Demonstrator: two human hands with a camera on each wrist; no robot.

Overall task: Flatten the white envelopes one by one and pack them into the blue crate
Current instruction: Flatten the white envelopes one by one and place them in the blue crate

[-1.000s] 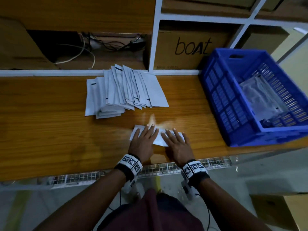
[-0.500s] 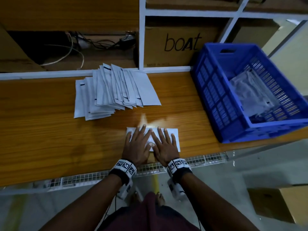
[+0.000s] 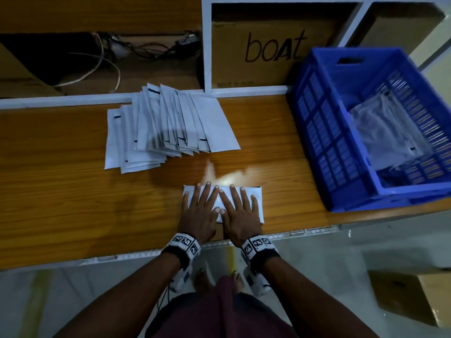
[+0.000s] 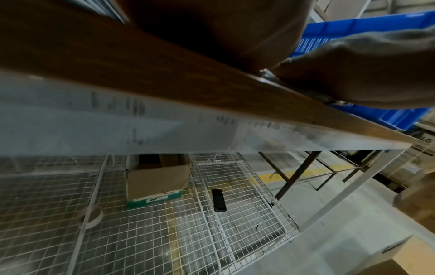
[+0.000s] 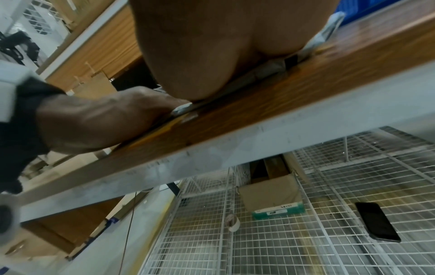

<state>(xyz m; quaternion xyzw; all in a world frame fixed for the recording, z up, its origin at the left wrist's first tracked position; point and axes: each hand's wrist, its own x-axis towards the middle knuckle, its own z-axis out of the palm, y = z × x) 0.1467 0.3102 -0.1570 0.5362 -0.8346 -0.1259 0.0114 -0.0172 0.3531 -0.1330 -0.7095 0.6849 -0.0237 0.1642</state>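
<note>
We are pressing both hands flat on one white rectangular paper envelope [image 3: 256, 201] lying near the front edge of the brown wood-grain tabletop [image 3: 61, 191], right of its middle. Our left hand [image 3: 199, 211] is lying palm down with fingers straight and spread over the envelope's left half, gripping nothing. Our right hand [image 3: 240, 213] is doing the same on the right half, fingers straight, gripping nothing, thumbs nearly touching. The envelope's right end is sticking out past the right hand's little finger.

Behind the hands, toward the back edge and left of centre, a fanned pile of white paper envelopes [image 3: 166, 128] is sitting well apart from the pressed one. The blue slatted plastic crate [image 3: 324, 132] is standing at the right end of the tabletop, near the pressed envelope but not touching it, and is holding crumpled clear plastic bags [image 3: 385, 132].

From the right wrist view the palm is lying on the envelope [image 5: 263, 68] at the table's front edge. Under the table we are seeing a white wire-mesh shelf [image 5: 270, 247] carrying a black phone [image 5: 377, 221] and an open brown cardboard box [image 5: 270, 193].
</note>
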